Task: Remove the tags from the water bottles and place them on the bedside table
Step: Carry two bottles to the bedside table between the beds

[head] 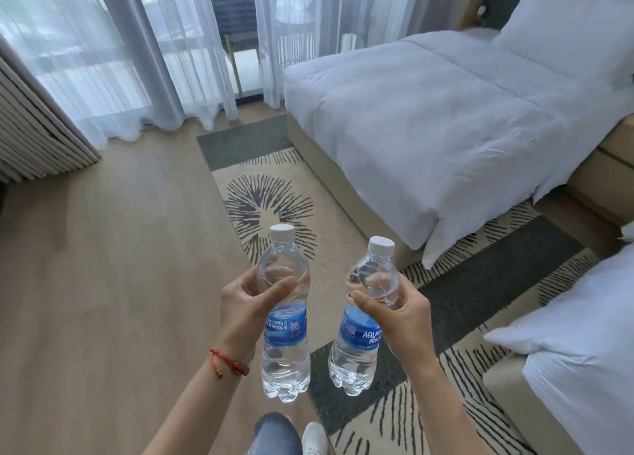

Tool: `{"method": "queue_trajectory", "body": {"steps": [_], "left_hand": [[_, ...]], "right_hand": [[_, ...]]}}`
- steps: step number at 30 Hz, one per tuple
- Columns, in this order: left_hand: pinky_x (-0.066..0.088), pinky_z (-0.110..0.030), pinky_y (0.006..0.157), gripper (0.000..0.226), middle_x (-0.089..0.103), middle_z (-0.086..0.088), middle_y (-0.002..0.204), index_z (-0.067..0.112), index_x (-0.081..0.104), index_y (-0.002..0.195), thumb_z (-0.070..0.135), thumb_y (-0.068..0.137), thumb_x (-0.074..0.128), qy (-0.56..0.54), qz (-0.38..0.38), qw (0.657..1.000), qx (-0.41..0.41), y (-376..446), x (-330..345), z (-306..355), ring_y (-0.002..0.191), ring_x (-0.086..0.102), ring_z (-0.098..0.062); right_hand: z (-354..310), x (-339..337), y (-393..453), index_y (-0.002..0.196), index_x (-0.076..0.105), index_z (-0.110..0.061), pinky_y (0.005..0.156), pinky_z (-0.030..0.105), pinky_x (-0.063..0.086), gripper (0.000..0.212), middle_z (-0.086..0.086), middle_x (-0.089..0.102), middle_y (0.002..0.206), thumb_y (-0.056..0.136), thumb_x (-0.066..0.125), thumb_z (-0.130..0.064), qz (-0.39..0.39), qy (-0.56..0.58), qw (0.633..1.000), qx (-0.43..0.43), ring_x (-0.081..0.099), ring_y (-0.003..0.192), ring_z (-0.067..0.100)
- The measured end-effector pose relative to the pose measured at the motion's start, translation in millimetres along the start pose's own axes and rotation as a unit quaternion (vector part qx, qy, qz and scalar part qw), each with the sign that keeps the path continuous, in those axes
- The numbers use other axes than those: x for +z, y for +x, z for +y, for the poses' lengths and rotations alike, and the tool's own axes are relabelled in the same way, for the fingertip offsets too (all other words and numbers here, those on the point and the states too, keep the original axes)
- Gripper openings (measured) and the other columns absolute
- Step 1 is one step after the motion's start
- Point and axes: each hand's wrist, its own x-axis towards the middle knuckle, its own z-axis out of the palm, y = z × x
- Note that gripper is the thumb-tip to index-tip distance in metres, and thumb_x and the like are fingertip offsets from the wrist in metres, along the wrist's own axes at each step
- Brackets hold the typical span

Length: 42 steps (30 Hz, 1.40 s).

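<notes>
Gripping one clear plastic blue-labelled water bottle in our left hand and its twin in our right hand, we are risking a slip, since both hands are pinching the smooth, narrow upper parts.

Wood-look floor, patterned beige-and-grey rug lying on it beside the bed. Bed carries a white duvet, pillow at the head.
</notes>
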Motion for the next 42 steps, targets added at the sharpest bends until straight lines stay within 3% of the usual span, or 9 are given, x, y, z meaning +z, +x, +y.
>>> {"method": "queue_trajectory", "body": {"steps": [9, 14, 22, 27, 32, 40, 42], "left_hand": [[0.054, -0.019, 0.061, 0.033, 0.075, 0.0, 0.078, 0.024, 0.074, 0.078, 0.038, 0.048, 0.078, 0.035, -0.165, 0.985, -0.023, 91.6, 83.9, -2.3, 0.072, 0.071, -0.016], [0.053, -0.016, 0.06, 0.03, 0.075, 0.002, 0.079, 0.033, 0.073, 0.078, 0.036, 0.05, 0.085, 0.058, -0.278, 0.958, -0.033, 141.6, 138.1, -2.0, 0.072, 0.071, -0.014], [0.054, -0.018, 0.06, 0.037, 0.075, 0.0, 0.081, 0.018, 0.071, 0.088, 0.033, 0.055, 0.077, 0.098, -0.393, 0.914, -0.031, 185.0, 216.9, -13.5, 0.074, 0.071, -0.016], [0.051, -0.014, 0.055, 0.015, 0.075, 0.007, 0.077, 0.023, 0.07, 0.082, 0.017, 0.07, 0.075, 0.108, -0.439, 0.891, -0.046, 188.3, 264.4, -29.4, 0.071, 0.07, -0.012], [0.05, -0.014, 0.055, 0.023, 0.075, 0.007, 0.076, 0.023, 0.071, 0.079, 0.026, 0.058, 0.081, 0.101, -0.468, 0.876, -0.066, 185.4, 322.7, -44.8, 0.069, 0.07, -0.009], [0.05, -0.013, 0.052, 0.012, 0.074, 0.008, 0.07, 0.018, 0.07, 0.08, 0.017, 0.068, 0.073, 0.111, -0.463, 0.877, -0.066, 187.6, 443.6, -71.3, 0.064, 0.069, -0.007], [0.049, -0.014, 0.052, 0.025, 0.073, 0.007, 0.069, 0.014, 0.069, 0.083, 0.025, 0.062, 0.078, 0.113, -0.461, 0.878, -0.065, 186.3, 477.6, -69.4, 0.063, 0.069, -0.008]], "right_hand": [[4.9, -43.8, 48.5, 0.092, 0.064, -0.025, 0.061, 0.013, 0.052, 0.042, -0.014, 0.073, 0.083, 0.056, 0.078, -0.042, 0.164, -0.019, 0.986, -0.006, 0.069, 0.079, 0.004], [6.9, -68.7, 71.6, 0.094, 0.065, -0.019, 0.062, 0.019, 0.052, 0.05, 0.0, 0.072, 0.085, 0.056, 0.076, -0.05, 0.282, -0.02, 0.959, 0.005, 0.069, 0.079, 0.01], [6.7, -99.6, 84.0, 0.089, 0.066, -0.022, 0.061, 0.014, 0.05, 0.047, -0.008, 0.072, 0.081, 0.052, 0.076, -0.051, 0.431, -0.039, 0.901, 0.022, 0.068, 0.075, 0.004], [5.7, -128.6, 84.3, 0.083, 0.066, -0.027, 0.059, 0.012, 0.048, 0.039, -0.012, 0.072, 0.079, 0.053, 0.073, -0.051, 0.478, -0.048, 0.876, 0.037, 0.066, 0.072, 0.001], [12.5, -176.6, 91.8, 0.091, 0.066, -0.024, 0.067, 0.023, 0.054, 0.046, -0.006, 0.073, 0.086, 0.054, 0.073, -0.05, 0.502, -0.05, 0.862, 0.047, 0.068, 0.081, 0.008], [20.6, -296.2, 135.6, 0.081, 0.064, -0.024, 0.065, 0.029, 0.053, 0.041, -0.004, 0.07, 0.076, 0.052, 0.07, -0.053, 0.514, -0.068, 0.853, 0.06, 0.066, 0.076, 0.012], [17.5, -329.2, 146.7, 0.08, 0.064, -0.026, 0.064, 0.027, 0.051, 0.041, -0.007, 0.07, 0.076, 0.051, 0.07, -0.054, 0.515, -0.07, 0.852, 0.063, 0.066, 0.075, 0.01]]}}
